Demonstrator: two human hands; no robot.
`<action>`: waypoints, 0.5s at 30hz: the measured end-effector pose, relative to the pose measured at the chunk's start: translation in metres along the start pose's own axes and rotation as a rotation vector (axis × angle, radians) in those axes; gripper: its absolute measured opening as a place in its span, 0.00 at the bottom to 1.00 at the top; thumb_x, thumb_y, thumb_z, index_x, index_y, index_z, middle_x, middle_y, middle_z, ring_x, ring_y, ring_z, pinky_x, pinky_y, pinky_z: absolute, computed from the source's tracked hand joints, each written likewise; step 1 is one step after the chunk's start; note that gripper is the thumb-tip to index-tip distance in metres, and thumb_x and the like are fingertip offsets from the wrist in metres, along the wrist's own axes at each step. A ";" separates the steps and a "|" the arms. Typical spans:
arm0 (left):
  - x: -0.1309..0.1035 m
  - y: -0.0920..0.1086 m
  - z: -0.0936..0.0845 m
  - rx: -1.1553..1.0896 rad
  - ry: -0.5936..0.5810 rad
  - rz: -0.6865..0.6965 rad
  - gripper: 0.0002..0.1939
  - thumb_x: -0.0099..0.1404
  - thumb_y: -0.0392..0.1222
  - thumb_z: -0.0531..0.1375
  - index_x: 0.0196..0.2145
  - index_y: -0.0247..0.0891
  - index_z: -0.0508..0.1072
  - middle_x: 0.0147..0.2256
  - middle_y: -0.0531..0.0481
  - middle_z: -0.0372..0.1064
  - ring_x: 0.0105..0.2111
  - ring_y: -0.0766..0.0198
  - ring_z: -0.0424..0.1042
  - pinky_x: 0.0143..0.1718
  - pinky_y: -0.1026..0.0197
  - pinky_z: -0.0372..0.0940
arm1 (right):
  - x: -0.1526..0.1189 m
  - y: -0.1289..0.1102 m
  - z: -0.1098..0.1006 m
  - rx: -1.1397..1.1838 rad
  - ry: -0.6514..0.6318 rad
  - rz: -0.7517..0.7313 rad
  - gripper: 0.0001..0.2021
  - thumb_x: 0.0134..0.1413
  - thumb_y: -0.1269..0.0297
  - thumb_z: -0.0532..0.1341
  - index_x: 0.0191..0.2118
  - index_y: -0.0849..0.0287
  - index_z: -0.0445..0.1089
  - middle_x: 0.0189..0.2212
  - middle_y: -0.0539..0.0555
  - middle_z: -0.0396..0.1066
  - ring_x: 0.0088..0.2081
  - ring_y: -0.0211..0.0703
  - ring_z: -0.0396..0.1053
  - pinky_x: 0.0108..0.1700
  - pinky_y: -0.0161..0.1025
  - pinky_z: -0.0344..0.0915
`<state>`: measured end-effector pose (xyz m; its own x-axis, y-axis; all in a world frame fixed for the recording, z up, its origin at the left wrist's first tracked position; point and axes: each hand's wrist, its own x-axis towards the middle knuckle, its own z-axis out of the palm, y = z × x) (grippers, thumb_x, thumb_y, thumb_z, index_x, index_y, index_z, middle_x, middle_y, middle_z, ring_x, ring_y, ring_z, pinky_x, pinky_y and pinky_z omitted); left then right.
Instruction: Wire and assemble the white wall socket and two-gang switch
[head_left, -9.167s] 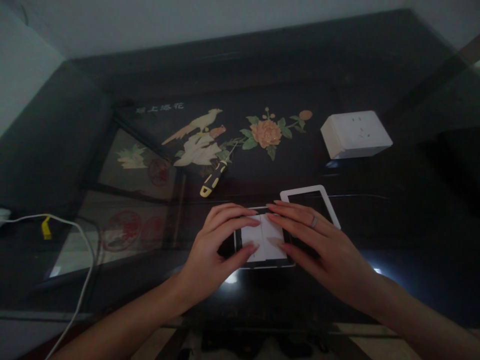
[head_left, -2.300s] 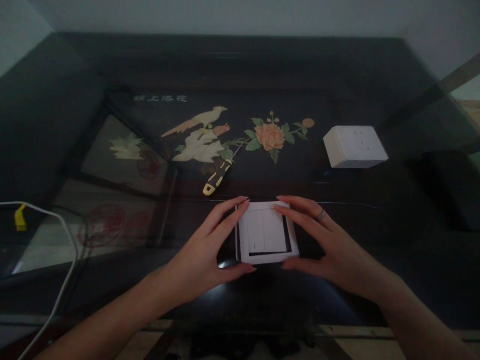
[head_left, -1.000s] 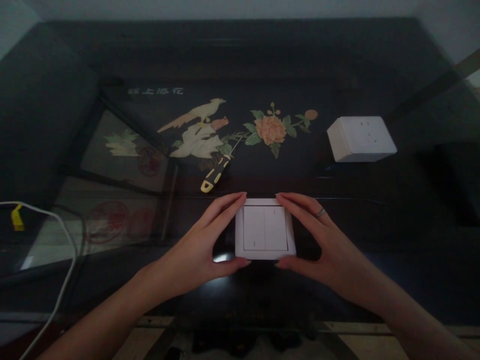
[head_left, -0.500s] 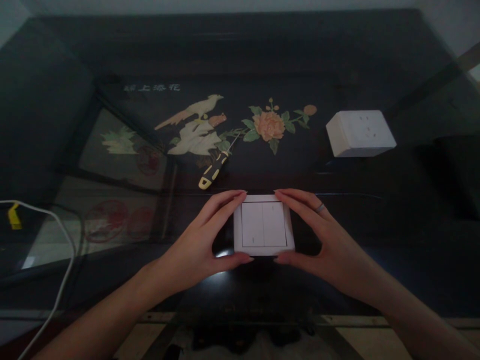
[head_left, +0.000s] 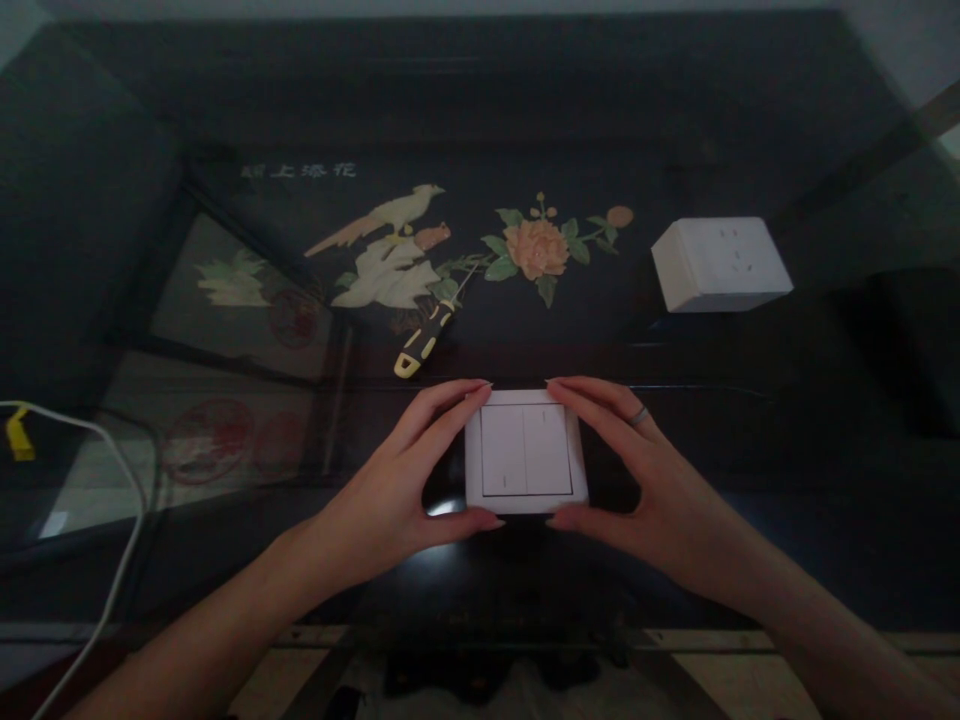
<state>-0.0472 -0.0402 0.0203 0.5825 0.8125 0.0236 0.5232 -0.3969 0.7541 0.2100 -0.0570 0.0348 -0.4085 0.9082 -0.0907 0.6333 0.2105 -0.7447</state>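
A white two-rocker light switch (head_left: 526, 452) is between my hands near the table's front edge, its face up. My left hand (head_left: 405, 480) grips its left side, fingertips at the far edge and thumb at the near edge. In the same way my right hand (head_left: 637, 465), with a ring on one finger, grips the right side. The switch's underside is hidden. Just beyond my left fingers lies a screwdriver (head_left: 426, 340) with a black and yellow handle, its thin shaft pointing away to the right.
A white wall socket on a box (head_left: 720, 265) stands at the right. At the left a white cable (head_left: 127, 480) with a yellow tag (head_left: 20, 436) runs over the edge. The glossy dark table (head_left: 480, 110) bears a bird-and-flower picture and reflections.
Both hands keep the same grip on the light switch. The view has shifted very slightly; otherwise nothing has visibly moved.
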 end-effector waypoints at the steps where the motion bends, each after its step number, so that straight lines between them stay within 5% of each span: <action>1: 0.000 0.000 0.000 -0.006 -0.005 -0.007 0.45 0.61 0.47 0.68 0.69 0.53 0.48 0.65 0.43 0.52 0.64 0.46 0.57 0.65 0.44 0.59 | 0.000 0.000 0.000 0.009 0.001 0.002 0.38 0.51 0.58 0.68 0.66 0.50 0.54 0.64 0.60 0.57 0.65 0.58 0.58 0.64 0.59 0.61; 15: 0.000 0.002 0.001 -0.005 0.017 -0.004 0.43 0.61 0.48 0.68 0.68 0.52 0.51 0.64 0.43 0.54 0.64 0.47 0.58 0.64 0.44 0.60 | 0.001 0.000 0.001 0.038 0.048 0.001 0.33 0.53 0.59 0.68 0.63 0.51 0.58 0.62 0.59 0.60 0.63 0.54 0.61 0.63 0.55 0.64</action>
<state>-0.0453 -0.0415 0.0209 0.5697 0.8212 0.0319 0.5222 -0.3917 0.7576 0.2087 -0.0564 0.0343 -0.3756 0.9248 -0.0601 0.6078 0.1968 -0.7693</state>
